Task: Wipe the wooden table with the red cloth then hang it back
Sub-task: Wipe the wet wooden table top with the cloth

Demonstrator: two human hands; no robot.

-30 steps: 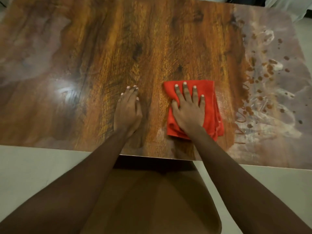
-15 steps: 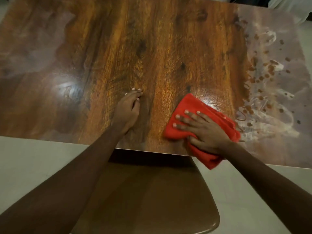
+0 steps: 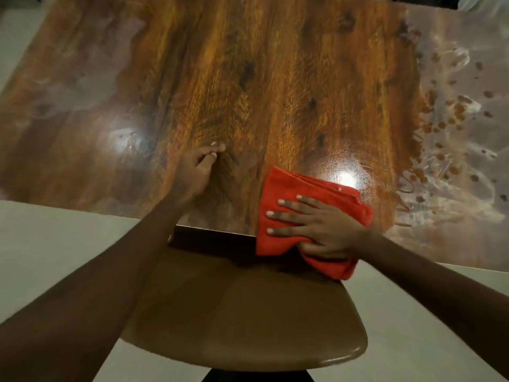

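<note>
- Wooden table (image 3: 248, 78): fills upper frame, glossy grain, two light glares on surface, near edge running across mid-frame.
- Right strip of table: dusty grey film (image 3: 465, 161) with brown spots and smear marks, unwiped. Hazy patch also at far left.
- Floor (image 3: 41, 238): pale, visible below table edge on both sides.
- Brown seat (image 3: 248, 312): rounded, glossy, directly below table's near edge, between the two forearms.
- Left forearm: comes in from lower left, crosses table edge.
- Right forearm: comes in from lower right, crosses table edge.
- Red cloth (image 3: 303, 188): folded, lying on table at near edge, right of centre, just left of the dusty strip. Lower part draped over the edge, hanging above the seat. Not hung up.
- Right hand (image 3: 322, 227): flat on top of cloth, palm down, fingers (image 3: 286, 216) spread and extended pointing left, pressing cloth onto table; heel of hand at table edge. Thumb seems tucked over the hanging fold; grip under the edge hard to tell.
- Left hand (image 3: 195, 169): on bare table left of cloth, well apart from it, holding nothing. Fingers loosely curled, tips touching the wood, thumb bent toward index.
- Glare spot (image 3: 344, 176): bright, just beyond cloth's far edge.
</note>
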